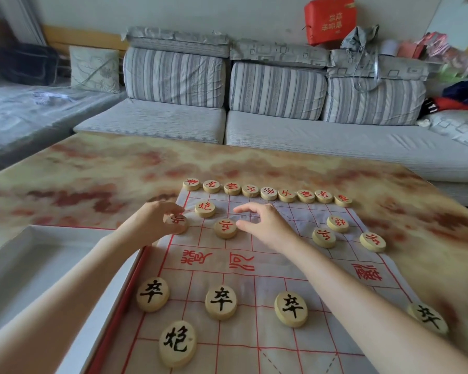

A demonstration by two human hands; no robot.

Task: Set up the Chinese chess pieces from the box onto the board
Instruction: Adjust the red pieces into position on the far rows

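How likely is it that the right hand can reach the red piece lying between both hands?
Probably yes: the right hand hovers open beside that red piece, with only bare board between them. The left hand grips the edge piece.

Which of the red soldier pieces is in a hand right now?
The leftmost red soldier, at the left edge of the board: the left hand grips it. The other three lie free.

The pieces [225,228] look like pale, smooth wood with painted characters. The board [241,333] is thin, creased, matt cloth. The worktop [92,171] has a glossy marbled finish. The sofa [152,122] is striped woven fabric.
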